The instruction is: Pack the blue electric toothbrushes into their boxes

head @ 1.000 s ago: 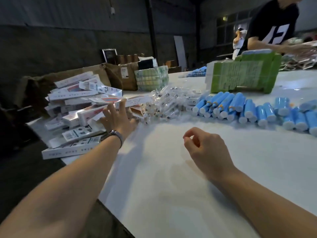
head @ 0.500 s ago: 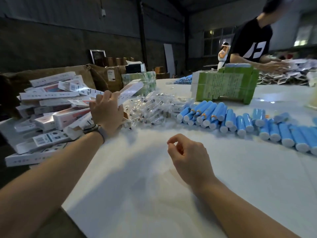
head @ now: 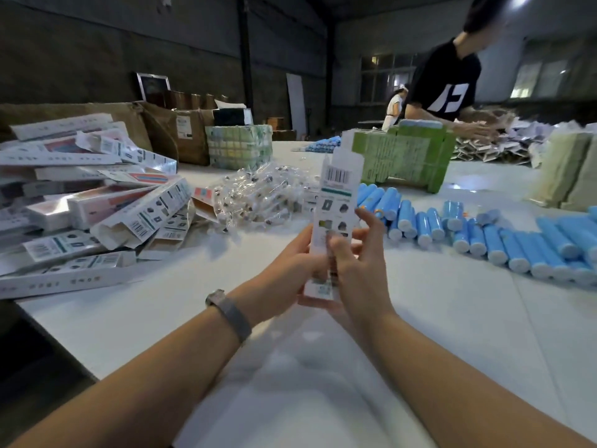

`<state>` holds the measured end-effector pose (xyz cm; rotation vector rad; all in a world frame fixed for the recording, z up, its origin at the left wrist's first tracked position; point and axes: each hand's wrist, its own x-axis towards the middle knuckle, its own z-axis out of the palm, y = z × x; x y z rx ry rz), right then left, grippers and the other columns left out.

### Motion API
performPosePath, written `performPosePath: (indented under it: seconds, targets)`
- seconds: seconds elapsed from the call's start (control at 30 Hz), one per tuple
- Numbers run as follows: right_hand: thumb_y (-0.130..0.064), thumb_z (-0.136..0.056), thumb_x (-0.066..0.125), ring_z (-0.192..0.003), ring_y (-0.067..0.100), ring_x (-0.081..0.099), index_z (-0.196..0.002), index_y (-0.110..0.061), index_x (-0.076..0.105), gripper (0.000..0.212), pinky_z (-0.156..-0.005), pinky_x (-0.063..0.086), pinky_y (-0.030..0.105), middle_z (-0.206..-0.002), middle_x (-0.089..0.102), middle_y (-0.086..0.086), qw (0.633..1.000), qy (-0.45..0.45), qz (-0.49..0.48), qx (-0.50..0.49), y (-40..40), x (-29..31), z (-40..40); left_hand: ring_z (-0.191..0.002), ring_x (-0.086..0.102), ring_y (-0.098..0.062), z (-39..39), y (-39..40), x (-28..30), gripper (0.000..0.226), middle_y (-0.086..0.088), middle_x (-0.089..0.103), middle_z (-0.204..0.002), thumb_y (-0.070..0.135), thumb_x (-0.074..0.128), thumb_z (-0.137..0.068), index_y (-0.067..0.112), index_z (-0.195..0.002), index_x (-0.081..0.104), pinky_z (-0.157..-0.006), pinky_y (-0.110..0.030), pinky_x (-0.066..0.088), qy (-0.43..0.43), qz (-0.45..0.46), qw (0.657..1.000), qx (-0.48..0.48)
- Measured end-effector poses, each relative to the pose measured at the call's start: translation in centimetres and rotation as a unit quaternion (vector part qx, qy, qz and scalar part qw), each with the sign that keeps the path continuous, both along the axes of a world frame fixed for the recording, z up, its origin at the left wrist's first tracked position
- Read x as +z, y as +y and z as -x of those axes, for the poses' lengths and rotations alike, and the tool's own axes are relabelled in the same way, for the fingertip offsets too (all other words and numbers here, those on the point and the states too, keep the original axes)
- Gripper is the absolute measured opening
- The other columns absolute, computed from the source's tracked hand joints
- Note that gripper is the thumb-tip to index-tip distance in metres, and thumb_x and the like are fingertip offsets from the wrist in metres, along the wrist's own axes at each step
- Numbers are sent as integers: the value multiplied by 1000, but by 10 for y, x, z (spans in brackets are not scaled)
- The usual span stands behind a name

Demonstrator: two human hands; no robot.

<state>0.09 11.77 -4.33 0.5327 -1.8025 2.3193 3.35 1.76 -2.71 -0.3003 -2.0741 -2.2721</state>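
Observation:
A long white toothbrush box (head: 336, 202) stands upright above the middle of the white table (head: 436, 334), its top flap open, barcode side facing me. My left hand (head: 284, 279) grips its lower part from the left and my right hand (head: 355, 263) holds it from the right, thumb across the front. Several blue electric toothbrushes (head: 484, 234) lie in a row on the table to the right. A heap of the same white boxes (head: 97, 202) lies at the left.
A pile of clear plastic bags with small parts (head: 258, 195) lies behind the box. A green crate (head: 403, 160) and brown cartons (head: 181, 130) stand farther back. A person in a black shirt (head: 445, 88) works at the far right, by stacked flat packaging (head: 497, 147).
My left hand lifted one box off the heap and carried it to the middle. My right hand rose from the table and took hold of it too.

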Motion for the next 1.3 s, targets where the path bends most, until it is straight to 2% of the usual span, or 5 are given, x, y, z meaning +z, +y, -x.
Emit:
performPosePath:
  seconds: [0.23,0.47,0.73,1.07,1.3]
  targets:
    - [-14,-73,55,-89,6,70,-115,-41,49,51,-73,58,27,-95,70,-16,995,89,-6,-40,11,16,10,-89,73,-6,11,25,16,67,1,70,-106,-11,43,-81,27,-136,35,-69,-20,56,118,-5,990,74]
    - [-45,-86,52,-93,9,67,-106,-30,66,28,-77,54,26,-105,69,1,993,75,-93,-5,50,43,11,-90,66,-14,30,55,12,62,1,70,-102,31,59,-70,14,-129,55,-72,-29,53,66,-104,992,6]
    - [-27,-95,59,-72,2,58,-87,-28,64,10,-65,44,17,-74,66,-18,982,72,-167,-58,70,28,42,-82,63,-18,33,42,-6,31,6,66,-77,16,63,-72,15,-103,66,-89,-51,54,85,20,990,112]
    - [-49,-98,40,-126,31,43,-130,-41,54,37,-89,40,39,-135,46,7,737,6,-633,-236,72,14,158,-77,57,-3,28,42,-7,51,-2,59,-92,10,60,-65,33,-110,57,-69,-17,51,132,37,983,119]
    - [-33,-94,51,-101,31,59,-101,-24,66,18,-73,39,32,-108,64,9,764,13,-571,-299,78,12,177,-90,53,3,31,41,-5,52,12,53,-108,63,59,-62,46,-110,48,-82,-20,45,119,28,990,72]
